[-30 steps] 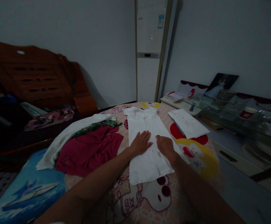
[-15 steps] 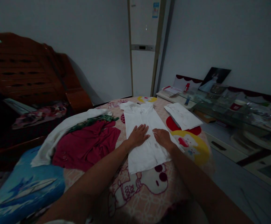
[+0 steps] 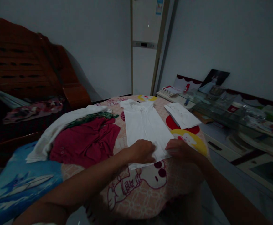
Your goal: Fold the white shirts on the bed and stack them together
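A white shirt [image 3: 142, 125] lies lengthwise on the table, its collar end at the far side and its hem towards me. My left hand [image 3: 143, 151] rests low on the shirt with curled fingers, closed on the cloth near the hem. At the right edge of the same shirt, my right hand [image 3: 180, 150] is closed too, its fingertips gripping the fabric. Left of the shirt lies a crumpled dark red garment [image 3: 84, 142], with a white garment [image 3: 56, 131] and a green patterned cloth [image 3: 89, 118] beside it.
A patterned pink tablecloth [image 3: 148, 203] covers the round table. Folded white clothing [image 3: 182, 115] lies at its right. A blue printed cushion [image 3: 26, 181] is at the left, near a wooden bench [image 3: 16, 65]. A glass-topped cabinet [image 3: 211, 109] holding clutter stands at right.
Both hands have slid down the shirt towards me, and the right has moved out to its edge. The left fingers, flat before, are now curled. The view has shifted slightly.
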### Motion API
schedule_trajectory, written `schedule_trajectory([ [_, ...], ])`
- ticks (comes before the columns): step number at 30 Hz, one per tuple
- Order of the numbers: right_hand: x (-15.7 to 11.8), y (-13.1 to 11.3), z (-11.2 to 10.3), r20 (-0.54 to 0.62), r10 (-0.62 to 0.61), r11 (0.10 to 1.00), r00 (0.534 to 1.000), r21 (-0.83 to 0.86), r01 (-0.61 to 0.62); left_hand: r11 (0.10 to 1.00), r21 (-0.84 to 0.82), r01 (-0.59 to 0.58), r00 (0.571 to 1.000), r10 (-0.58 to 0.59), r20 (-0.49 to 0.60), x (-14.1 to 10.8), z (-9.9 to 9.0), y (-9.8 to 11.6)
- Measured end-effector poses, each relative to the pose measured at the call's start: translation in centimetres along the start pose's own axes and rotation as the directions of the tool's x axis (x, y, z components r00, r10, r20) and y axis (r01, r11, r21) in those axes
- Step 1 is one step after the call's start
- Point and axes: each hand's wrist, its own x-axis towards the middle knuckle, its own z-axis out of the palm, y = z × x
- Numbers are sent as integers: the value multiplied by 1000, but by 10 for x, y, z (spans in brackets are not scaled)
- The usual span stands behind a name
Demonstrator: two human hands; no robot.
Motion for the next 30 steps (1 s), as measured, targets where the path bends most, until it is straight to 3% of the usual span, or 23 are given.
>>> schedule_trajectory([
  [2, -13, -2, 4, 22, -45, 999, 999, -24, 46, 997, 75, -5, 999, 2, 37, -14, 4, 17],
  [6, -19, -7, 23, -4, -56, 980, 998, -192, 55, 980, 196, -39, 999, 37, 13, -28, 28, 36],
  [10, -7, -12, 37, -17, -32, 940, 999, -342, 24, 970, 240, 28, 999, -20, -37, -23, 47, 41],
  [14, -1, -9, 40, -39, -4, 920, 999, -392, -11, 984, 165, 74, 997, -71, -20, -20, 41, 32],
  [20, 26, 3, 15, -91, 117, 921, 989, -363, -143, 994, -105, 36, 999, -40, -31, -18, -1, -15],
  [25, 105, 9, -21, -85, 237, 854, 968, -457, -250, 984, -174, -48, 999, 51, 16, 16, -56, -79],
  [27, 139, 12, -28, -108, 226, 827, 968, -504, -250, 996, -83, 44, 999, -42, 28, 34, -71, -105],
  [28, 153, 14, -29, -149, 221, 812, 964, -520, -267, 990, -16, 142, 990, -142, 1, 41, -74, -117],
  [30, 171, 17, -26, -237, 206, 788, 949, -535, -304, 930, 85, 357, 928, -343, -149, 50, -73, -133],
])
